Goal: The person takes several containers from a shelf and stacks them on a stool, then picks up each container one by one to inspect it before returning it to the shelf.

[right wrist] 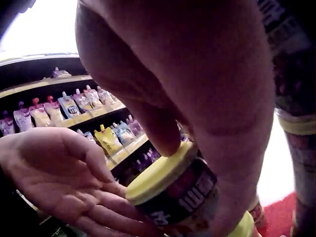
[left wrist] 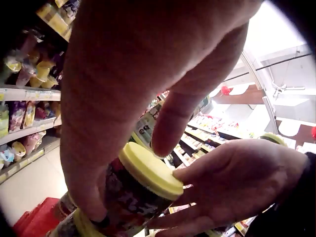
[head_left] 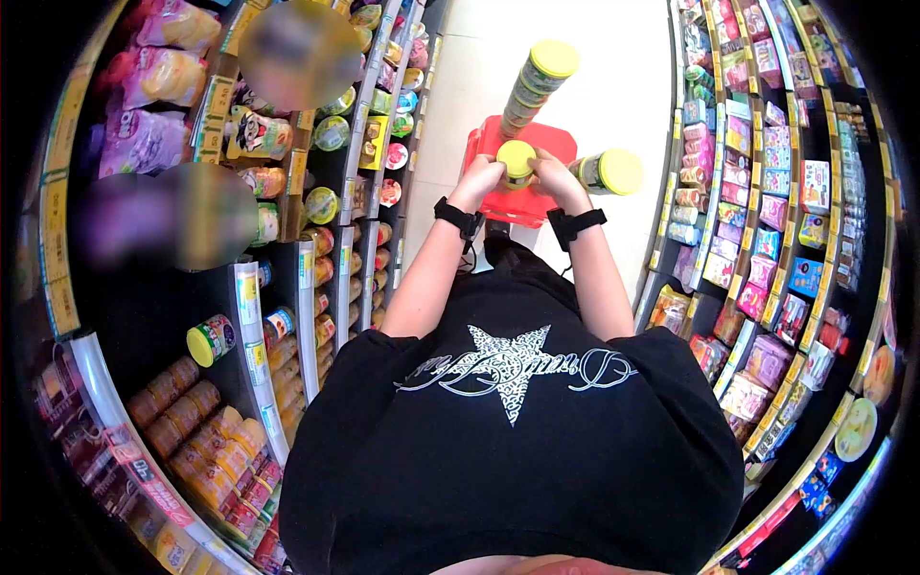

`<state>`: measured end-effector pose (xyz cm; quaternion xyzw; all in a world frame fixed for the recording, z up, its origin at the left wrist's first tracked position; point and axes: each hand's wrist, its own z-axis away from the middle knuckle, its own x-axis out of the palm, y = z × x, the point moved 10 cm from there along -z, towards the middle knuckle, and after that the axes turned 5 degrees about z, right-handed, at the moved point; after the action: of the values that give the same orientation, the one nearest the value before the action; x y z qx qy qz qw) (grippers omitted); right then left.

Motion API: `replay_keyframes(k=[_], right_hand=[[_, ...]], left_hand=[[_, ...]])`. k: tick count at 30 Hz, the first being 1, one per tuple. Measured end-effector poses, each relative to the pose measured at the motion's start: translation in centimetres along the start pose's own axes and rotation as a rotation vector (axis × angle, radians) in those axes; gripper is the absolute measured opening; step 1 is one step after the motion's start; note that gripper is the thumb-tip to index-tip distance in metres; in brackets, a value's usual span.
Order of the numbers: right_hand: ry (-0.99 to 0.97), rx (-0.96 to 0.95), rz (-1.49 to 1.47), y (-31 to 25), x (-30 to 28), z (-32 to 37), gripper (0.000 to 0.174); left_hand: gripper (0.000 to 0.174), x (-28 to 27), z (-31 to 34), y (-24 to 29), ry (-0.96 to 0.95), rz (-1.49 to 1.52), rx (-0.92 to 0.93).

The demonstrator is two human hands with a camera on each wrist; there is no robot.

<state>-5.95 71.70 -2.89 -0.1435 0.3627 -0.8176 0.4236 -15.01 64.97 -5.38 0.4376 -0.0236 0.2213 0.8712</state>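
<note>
A can with a yellow lid [head_left: 517, 159] and a dark printed label is held between both hands, in front of the body. My left hand [head_left: 481, 180] grips it from the left, thumb near the lid and fingers down its side, as the left wrist view shows. From the opposite side my right hand [head_left: 560, 182] holds it, its thumb at the lid's edge in the right wrist view. Another yellow lid [right wrist: 243, 227] shows just below the held can [right wrist: 190, 197]. Beneath the hands stands a red plastic stand [head_left: 565, 144].
One tall stack of yellow-lidded cans [head_left: 527, 96] rises behind the hands, another stack [head_left: 609, 172] to their right. Shelves with packets and jars [head_left: 321, 206] line the left; snack shelves [head_left: 752, 211] line the right. Pale floor tiles [head_left: 470, 57] run between them.
</note>
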Motion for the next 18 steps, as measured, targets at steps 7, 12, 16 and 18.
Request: replay_keyframes(k=[7,12,16,18], right_hand=[[0.039,0.016,-0.003,0.4,0.0,0.8,0.04],[0.021,0.049,0.007,2.5,-0.1,-0.3,0.041],[-0.01,0.05,-0.038,2.3,0.0,0.5,0.042],[0.0,0.049,-0.046,3.7,-0.3,-0.5,0.043]], left_hand=[[0.032,0.4,0.9,0.0,0.025,0.085,-0.1],[0.036,0.9,2.1,0.8,0.012,0.034,-0.129],[0.039,1.2,2.3,0.1,-0.024,0.085,-0.12],[0.041,1.6,2.8,0.5,-0.039,0.063,-0.092]])
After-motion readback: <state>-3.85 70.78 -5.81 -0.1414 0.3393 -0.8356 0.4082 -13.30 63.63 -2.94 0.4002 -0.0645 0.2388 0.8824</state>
